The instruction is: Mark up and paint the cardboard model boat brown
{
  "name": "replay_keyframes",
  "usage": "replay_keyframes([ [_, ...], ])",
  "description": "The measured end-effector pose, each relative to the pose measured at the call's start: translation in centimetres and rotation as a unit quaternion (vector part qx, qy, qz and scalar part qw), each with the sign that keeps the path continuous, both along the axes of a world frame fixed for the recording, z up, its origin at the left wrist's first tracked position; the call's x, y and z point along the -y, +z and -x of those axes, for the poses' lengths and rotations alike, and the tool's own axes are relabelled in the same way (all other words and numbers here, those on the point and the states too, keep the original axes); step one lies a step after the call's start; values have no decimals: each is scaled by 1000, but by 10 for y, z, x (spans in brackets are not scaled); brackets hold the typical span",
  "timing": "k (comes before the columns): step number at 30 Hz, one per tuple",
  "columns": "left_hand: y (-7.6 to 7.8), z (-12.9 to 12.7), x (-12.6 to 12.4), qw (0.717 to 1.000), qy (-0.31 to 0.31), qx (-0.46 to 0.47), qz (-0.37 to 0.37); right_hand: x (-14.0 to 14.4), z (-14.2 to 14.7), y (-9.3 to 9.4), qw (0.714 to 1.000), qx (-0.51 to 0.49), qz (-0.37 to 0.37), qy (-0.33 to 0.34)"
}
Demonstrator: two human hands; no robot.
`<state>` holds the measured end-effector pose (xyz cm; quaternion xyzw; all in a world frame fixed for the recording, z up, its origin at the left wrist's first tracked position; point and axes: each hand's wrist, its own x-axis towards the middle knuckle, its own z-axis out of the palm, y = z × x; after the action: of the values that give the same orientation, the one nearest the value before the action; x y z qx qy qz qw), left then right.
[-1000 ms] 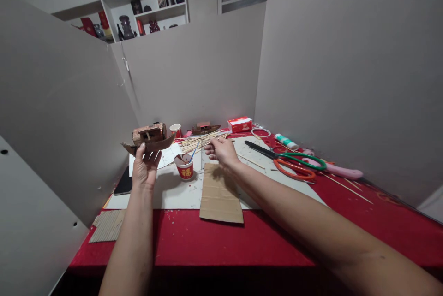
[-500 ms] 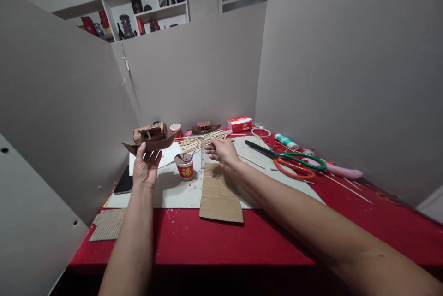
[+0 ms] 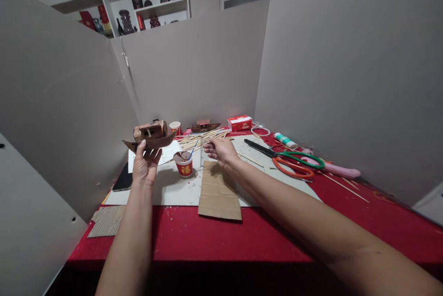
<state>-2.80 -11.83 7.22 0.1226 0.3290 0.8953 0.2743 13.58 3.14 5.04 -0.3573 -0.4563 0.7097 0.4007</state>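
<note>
A brown model boat with a rounded cabin rests in my left hand, thumb against the near side of the hull and fingers beneath it. My right hand hovers over the top end of a piece of cardboard. Its thumb and forefinger come together in a pinch; whatever may be between them is too small to make out. Between the hands stands a red paper cup with dark contents and a blue stick. Behind them lies a heap of thin wooden sticks.
Large scissors with green and orange handles lie at right, near a white-and-green bottle and a pink-handled tool. At the back are a second model boat and a red box. A dark phone lies at left.
The whole view has shifted very slightly. Both hands keep nearly the same pose, the boat still in my left hand.
</note>
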Motion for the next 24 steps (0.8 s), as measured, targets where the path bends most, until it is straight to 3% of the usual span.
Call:
replay_keyframes([
  [11,-2,1,-2,1000,2,-8,-11,1,-1,-2,999,-35,-14,-37],
  [24,-3,3,0,1000,-2,9,-17,-5,-1,-7,995,-32,88,-20],
])
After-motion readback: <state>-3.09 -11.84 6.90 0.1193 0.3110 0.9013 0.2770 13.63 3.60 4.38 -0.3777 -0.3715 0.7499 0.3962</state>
